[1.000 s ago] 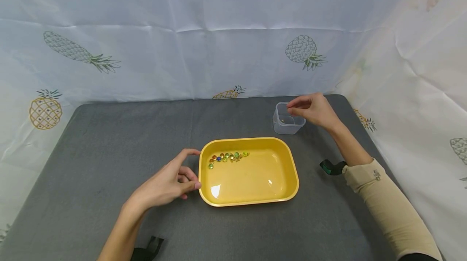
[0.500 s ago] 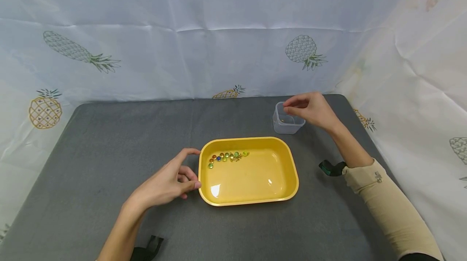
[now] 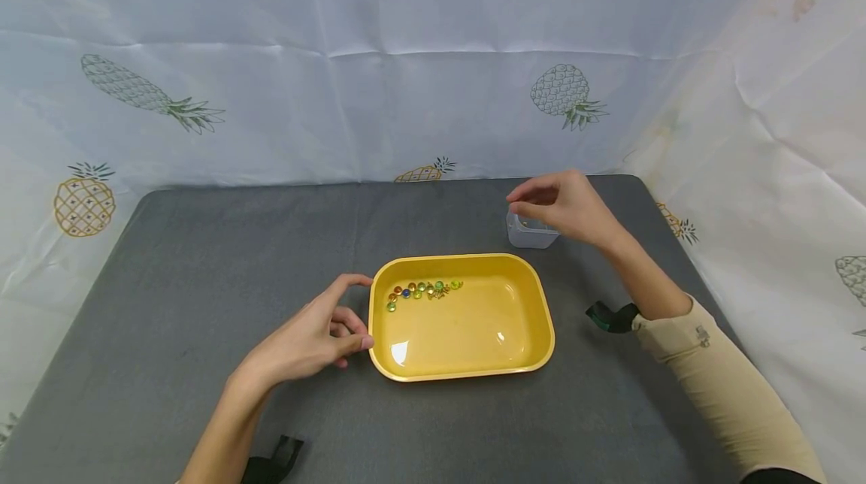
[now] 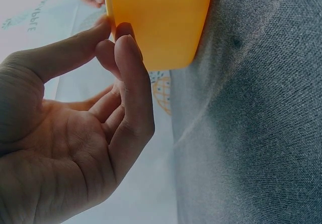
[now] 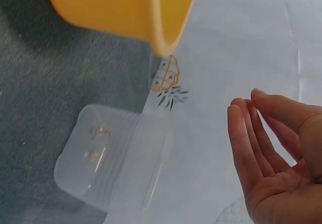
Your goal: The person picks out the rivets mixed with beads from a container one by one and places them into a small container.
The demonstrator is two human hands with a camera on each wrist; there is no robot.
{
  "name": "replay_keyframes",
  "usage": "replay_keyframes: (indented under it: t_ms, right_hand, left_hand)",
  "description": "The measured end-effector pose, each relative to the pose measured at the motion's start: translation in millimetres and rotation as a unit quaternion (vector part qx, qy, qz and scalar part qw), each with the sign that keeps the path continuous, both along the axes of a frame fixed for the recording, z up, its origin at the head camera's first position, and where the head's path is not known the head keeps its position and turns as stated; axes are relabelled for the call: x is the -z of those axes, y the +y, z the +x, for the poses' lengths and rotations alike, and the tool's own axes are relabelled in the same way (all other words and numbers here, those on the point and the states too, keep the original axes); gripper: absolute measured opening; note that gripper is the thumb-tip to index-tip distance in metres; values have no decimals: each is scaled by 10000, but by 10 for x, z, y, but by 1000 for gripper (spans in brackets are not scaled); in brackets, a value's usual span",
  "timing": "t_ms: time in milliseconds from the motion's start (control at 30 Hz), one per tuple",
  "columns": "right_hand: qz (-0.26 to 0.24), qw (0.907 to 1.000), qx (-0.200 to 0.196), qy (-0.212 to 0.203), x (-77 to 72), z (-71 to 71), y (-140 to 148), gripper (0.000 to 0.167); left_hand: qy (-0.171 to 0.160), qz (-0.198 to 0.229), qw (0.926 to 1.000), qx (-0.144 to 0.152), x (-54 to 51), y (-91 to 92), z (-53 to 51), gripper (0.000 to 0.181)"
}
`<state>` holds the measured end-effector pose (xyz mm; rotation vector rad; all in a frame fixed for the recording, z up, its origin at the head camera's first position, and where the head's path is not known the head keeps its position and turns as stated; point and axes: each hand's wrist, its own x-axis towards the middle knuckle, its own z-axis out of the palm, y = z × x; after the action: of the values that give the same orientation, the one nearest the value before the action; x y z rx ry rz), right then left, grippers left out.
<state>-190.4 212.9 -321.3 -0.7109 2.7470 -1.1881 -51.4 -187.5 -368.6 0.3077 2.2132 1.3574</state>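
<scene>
My left hand (image 3: 307, 337) holds the left end of a yellow tray (image 3: 467, 377), its index finger and thumb touching the rim. In the left wrist view, the thumb tip meets the rim beside bent fingers. Along the tray's back left lie several coloured glass marbles (image 3: 406, 294), with small gold-coloured pieces (image 3: 438, 291) beside them. My right hand (image 3: 564, 206) hovers over a clear plastic box (image 3: 532, 238), partly hiding it. Thumb and extended fingers come close together, with nothing visible between them in the right wrist view. Small gold-coloured pieces (image 5: 98, 133) show inside the box.
A grey cloth (image 3: 203, 304) covers the table. Behind it and to the right hangs a white curtain (image 3: 379, 93) printed with pineapples. Dark straps hang at both wrists, one strap (image 3: 612, 317) close to the table on the right.
My right hand has moved left across the top of the clear box, covering more of its opening. My left hand, the tray and the marbles stay where they were.
</scene>
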Motion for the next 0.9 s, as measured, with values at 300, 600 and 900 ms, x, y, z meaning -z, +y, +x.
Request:
replay_keyframes:
  t_ms: [300,600,900]
  right_hand:
    - [65,9996,-240,-120,-66,90,-176,14]
    - [140,9969,-719,-286,-107,143,-400,15]
    - [316,9905,-1256,-463,-52,166,-597,13]
  left_hand:
    - [47,-13,10000,26,-4,-4,3,78]
    - [42,7,10000,27,-1,-7,4,78]
    - [28,-4,10000,35,-1,1,10,78]
